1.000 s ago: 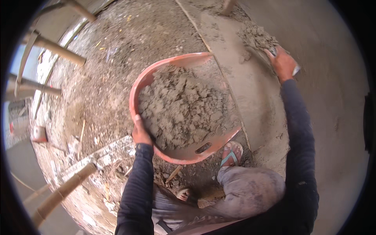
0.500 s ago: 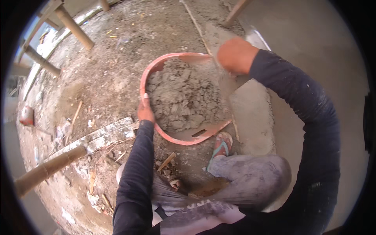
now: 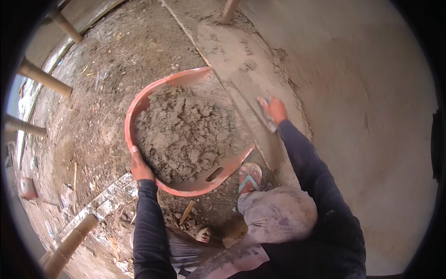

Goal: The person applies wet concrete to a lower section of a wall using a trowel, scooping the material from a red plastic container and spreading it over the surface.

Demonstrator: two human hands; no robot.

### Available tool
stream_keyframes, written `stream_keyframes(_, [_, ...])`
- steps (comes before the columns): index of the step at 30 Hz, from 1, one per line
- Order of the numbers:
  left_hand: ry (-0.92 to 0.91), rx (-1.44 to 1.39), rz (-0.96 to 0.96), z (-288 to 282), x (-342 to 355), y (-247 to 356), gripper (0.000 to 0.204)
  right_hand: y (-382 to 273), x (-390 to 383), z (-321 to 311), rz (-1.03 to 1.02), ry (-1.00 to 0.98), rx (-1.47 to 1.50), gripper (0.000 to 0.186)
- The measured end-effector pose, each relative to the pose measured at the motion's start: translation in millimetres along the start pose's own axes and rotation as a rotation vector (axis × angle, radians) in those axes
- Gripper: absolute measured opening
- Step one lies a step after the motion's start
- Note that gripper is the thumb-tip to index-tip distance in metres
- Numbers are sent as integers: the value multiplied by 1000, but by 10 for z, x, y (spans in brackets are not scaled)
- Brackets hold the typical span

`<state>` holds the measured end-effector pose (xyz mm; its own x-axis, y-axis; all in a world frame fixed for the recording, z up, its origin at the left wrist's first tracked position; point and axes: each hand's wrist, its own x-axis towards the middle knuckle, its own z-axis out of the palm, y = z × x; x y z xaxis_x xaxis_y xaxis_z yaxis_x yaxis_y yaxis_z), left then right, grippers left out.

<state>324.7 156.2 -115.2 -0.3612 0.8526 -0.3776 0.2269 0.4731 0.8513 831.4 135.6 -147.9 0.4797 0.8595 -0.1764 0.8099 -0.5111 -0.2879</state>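
My left hand (image 3: 139,165) grips the left rim of an orange plastic pan (image 3: 130,116), which holds a heap of lumpy grey mortar (image 3: 181,130). The pan's open side lies against a thin straight edge (image 3: 190,35) along a strip of grey mortar (image 3: 218,46). My right hand (image 3: 275,109) is closed on a metal trowel (image 3: 253,109), whose long blade lies along that strip just right of the pan. The trowel's handle is mostly hidden by my fingers.
Bamboo posts (image 3: 44,79) stand along the left, with another post (image 3: 229,9) at the top. A white-stained board (image 3: 111,195) lies on the rough ground below left. My sandalled foot (image 3: 248,179) is by the pan. Grey plastered surface (image 3: 357,116) spreads to the right.
My right hand has come down from the upper right, swinging past the pan's edge, onto the strip. The mortar lump on the trowel no longer shows. My left hand stays on the rim.
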Motion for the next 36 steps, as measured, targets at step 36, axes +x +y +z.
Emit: stream_keyframes(36, [8, 5, -13, 216, -25, 44, 73, 44, 734, -525, 56, 178, 28, 44])
